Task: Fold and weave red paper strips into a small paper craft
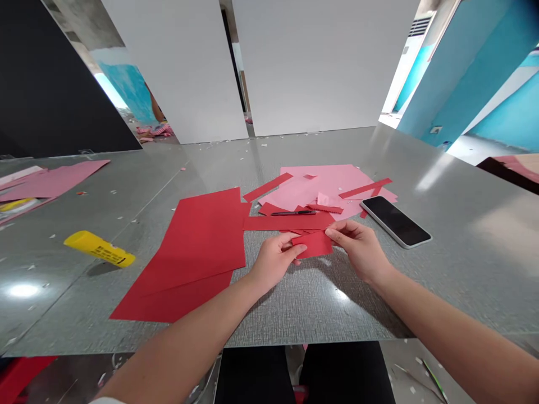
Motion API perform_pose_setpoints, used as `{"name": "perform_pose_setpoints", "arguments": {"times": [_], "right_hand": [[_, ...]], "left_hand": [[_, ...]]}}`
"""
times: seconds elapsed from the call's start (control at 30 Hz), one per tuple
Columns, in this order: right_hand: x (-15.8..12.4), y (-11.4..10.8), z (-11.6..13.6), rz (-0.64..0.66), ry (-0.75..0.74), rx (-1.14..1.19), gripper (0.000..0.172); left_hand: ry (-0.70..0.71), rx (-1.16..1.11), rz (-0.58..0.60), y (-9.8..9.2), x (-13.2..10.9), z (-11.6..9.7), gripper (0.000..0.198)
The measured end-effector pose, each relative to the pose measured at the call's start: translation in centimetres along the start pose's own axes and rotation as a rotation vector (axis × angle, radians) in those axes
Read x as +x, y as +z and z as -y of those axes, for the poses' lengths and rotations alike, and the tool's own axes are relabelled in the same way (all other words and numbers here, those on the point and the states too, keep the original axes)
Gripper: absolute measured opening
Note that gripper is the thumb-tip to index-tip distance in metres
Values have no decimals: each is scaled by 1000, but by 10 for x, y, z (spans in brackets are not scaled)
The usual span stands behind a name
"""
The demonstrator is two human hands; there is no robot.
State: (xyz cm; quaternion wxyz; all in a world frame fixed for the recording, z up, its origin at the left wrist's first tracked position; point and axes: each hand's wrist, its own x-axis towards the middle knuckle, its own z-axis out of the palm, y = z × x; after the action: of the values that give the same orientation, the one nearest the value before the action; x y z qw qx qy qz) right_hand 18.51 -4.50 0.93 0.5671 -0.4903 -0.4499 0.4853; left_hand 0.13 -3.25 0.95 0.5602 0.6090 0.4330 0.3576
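Observation:
A small red paper piece [315, 244] is held just above the grey table [442, 269] between both my hands. My left hand [274, 262] pinches its left edge, thumb on top. My right hand [359, 248] pinches its upper right corner with curled fingers. Directly behind the piece lies a long red paper strip [290, 222], and a black pen [293, 213] rests on red scraps beyond it.
Large red paper sheets [197, 247] lie to the left, pink sheets [328, 185] with red strips behind. A black phone [394, 221] lies face up at right. A yellow glue stick [99, 248] lies far left, more pink paper [50, 179] beyond. Table's near edge crosses above my lap.

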Motion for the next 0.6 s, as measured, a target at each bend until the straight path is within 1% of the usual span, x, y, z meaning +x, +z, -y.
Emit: {"name": "perform_pose_setpoints", "arguments": {"times": [0.13,0.3,0.47,0.53,0.6], "right_hand": [[-2,1,4,28,47,-44,21],[-1,0,5,20,25,-89,22],[1,-2,2,77,128,-82,27],[2,-3,1,76,143,-74,26],[4,-4,0,59,127,-97,26]], "left_hand": [[5,-22,-52,-2,2,4,25],[2,-50,-53,-1,3,5,24],[-27,-124,-103,-1,5,3,21],[-40,-161,-102,-1,5,2,22],[-54,-205,-83,-2,5,1,24]]}}
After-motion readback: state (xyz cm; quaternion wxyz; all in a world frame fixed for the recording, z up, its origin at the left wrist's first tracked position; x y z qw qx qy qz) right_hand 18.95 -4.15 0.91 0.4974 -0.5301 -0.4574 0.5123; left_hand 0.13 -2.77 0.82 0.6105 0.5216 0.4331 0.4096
